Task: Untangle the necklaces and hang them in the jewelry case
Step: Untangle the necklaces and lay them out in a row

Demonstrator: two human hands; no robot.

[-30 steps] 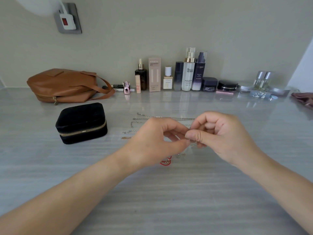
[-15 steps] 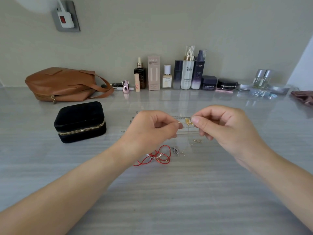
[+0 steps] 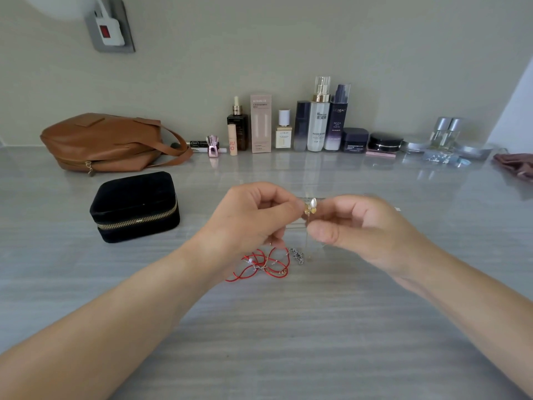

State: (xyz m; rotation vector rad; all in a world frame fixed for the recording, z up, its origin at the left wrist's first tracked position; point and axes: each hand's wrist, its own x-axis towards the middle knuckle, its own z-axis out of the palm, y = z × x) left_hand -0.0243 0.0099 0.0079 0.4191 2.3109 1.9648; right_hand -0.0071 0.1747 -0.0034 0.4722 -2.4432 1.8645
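Above the table, my left hand (image 3: 253,217) and my right hand (image 3: 363,226) pinch a thin gold necklace between them. Its gold and pearl pendant (image 3: 311,206) hangs between my fingertips, and a fine chain drops down from it. Below my hands a red cord necklace (image 3: 265,264) lies tangled on the table with a short silver chain (image 3: 297,255) beside it. The black velvet jewelry case (image 3: 135,206) stands zipped shut to the left of my hands.
A brown leather bag (image 3: 109,142) lies at the back left. A row of cosmetic bottles and jars (image 3: 314,122) lines the wall. Silver-capped bottles (image 3: 445,134) and a dark cloth (image 3: 516,166) sit at the far right. A wall socket (image 3: 109,27) is above.
Both hands have risen off the table with the gold necklace. The pendant now shows between my fingertips, and the red cord tangle under my left hand has come into view.
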